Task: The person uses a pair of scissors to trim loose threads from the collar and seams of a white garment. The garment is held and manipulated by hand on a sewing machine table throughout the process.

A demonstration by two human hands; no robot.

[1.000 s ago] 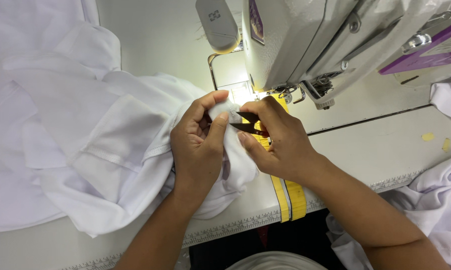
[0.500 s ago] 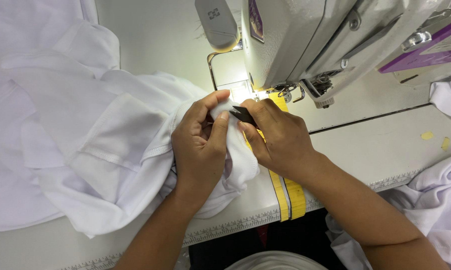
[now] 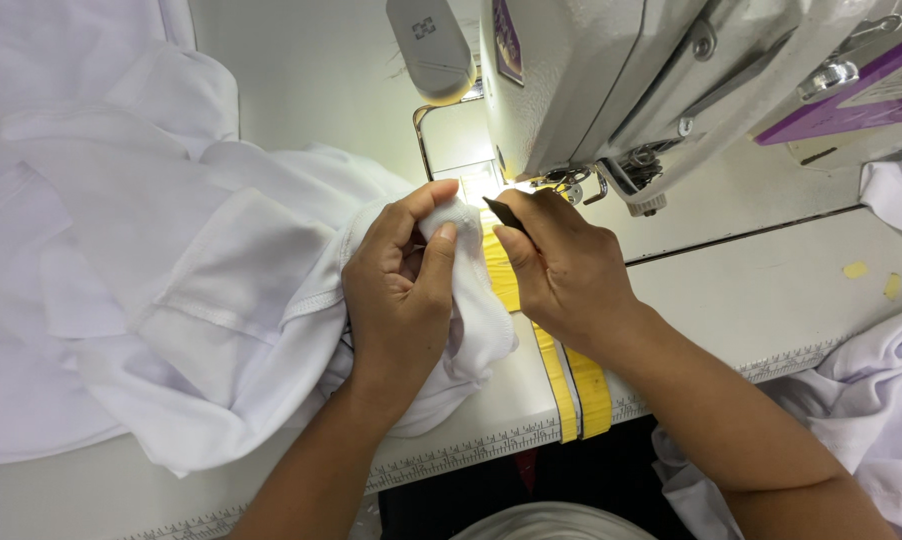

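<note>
My left hand pinches a bunched fold of a white garment between thumb and fingers, holding it up just in front of the sewing machine's needle area. My right hand sits close beside it and grips a small black tool, whose dark tip points at the pinched fabric. The tool's body is hidden inside my fingers. Both hands rest over a yellow tape strip on the table.
A white sewing machine fills the upper right, with a lit area under its head. More white fabric lies at far left and at the right edge. The table's front edge carries a ruler strip.
My right hand has shifted slightly right and turned, so the black tool's tip now points up-left at the fabric. My left hand has raised its pinch of cloth a little.
</note>
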